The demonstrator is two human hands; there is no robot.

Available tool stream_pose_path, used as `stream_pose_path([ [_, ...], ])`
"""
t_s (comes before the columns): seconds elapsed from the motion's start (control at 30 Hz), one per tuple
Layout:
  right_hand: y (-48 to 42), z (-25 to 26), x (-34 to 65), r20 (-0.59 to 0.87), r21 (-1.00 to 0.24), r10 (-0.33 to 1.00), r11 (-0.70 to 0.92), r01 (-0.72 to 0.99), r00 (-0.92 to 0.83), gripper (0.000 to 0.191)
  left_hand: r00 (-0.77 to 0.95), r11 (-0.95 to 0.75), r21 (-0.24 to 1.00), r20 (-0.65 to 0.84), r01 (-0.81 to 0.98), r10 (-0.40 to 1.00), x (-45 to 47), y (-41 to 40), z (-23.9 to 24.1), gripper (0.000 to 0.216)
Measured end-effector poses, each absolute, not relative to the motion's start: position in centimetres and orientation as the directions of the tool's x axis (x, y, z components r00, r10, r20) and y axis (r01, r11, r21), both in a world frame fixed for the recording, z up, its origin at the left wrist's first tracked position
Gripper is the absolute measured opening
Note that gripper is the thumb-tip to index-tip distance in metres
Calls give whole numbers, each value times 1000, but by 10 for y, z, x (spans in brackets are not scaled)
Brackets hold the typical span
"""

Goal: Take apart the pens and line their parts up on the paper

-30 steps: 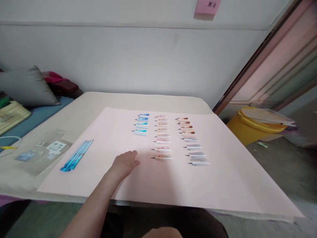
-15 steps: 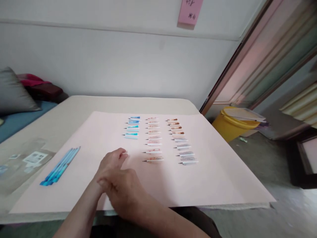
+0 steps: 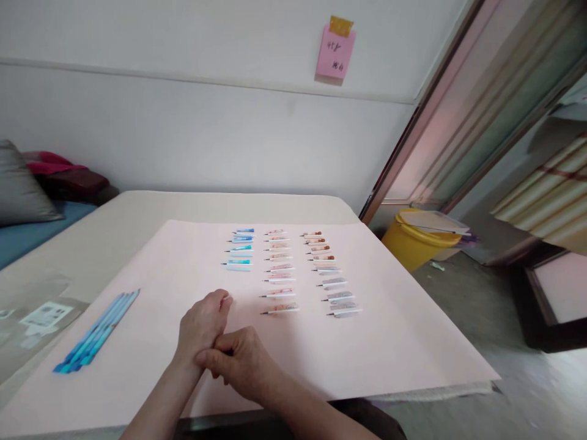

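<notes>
My left hand (image 3: 204,321) rests on a large pink paper sheet (image 3: 403,342), fingers loosely extended and holding nothing. My right hand (image 3: 243,363) lies just behind it, its curled fingers closed over the left hand's wrist side. Beyond the hands lie three neat columns of small pen pieces: a short blue column (image 3: 239,249), a pink column (image 3: 277,270) and a brown-to-grey column (image 3: 328,275). The nearest piece (image 3: 280,310) is a hand's width from my left fingertips. A bundle of blue pens (image 3: 95,333) lies at the sheet's left edge.
The sheet covers a beige table (image 3: 137,211) against a white wall with a pink sticky note (image 3: 335,52). Clear plastic bags with labels (image 3: 39,316) lie at the left. A grey cushion (image 3: 18,186) sits far left. A yellow bucket (image 3: 419,239) and a dark frame (image 3: 545,311) stand on the floor at right.
My right hand has come into view from below and closed onto my left hand. The left hand drew back slightly and its fingers curled. The view shifted right and upward.
</notes>
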State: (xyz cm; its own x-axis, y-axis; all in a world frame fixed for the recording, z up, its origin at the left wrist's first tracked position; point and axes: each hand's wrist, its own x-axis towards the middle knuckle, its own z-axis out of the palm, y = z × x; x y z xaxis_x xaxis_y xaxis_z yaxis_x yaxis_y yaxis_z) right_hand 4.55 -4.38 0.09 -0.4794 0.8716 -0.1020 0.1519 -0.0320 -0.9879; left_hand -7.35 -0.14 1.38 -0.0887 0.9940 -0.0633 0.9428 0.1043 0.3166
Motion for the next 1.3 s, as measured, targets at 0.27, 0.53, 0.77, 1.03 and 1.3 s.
stream_pose_path([
  [0.27,-34,-11,51,-111,-987,918,-59,146,-380,34,-32,93,323,-189,942,981,-70,4,3,26],
  [0.53,-14,-22,55,-143,-985,962,-115,129,-233,13,-44,98,344,-159,934,986,-79,-1,6,25],
  [0.77,-18,-24,52,-184,-979,942,-151,135,-279,10,-153,196,326,-152,925,976,-118,6,4,28],
  [1.03,-17,-29,57,-186,-974,936,-135,183,-300,13,-169,228,321,-201,919,965,-129,6,4,28],
  [1.3,-27,-32,54,-126,-969,931,-42,244,-341,13,-112,182,327,-222,928,969,-120,4,2,33],
])
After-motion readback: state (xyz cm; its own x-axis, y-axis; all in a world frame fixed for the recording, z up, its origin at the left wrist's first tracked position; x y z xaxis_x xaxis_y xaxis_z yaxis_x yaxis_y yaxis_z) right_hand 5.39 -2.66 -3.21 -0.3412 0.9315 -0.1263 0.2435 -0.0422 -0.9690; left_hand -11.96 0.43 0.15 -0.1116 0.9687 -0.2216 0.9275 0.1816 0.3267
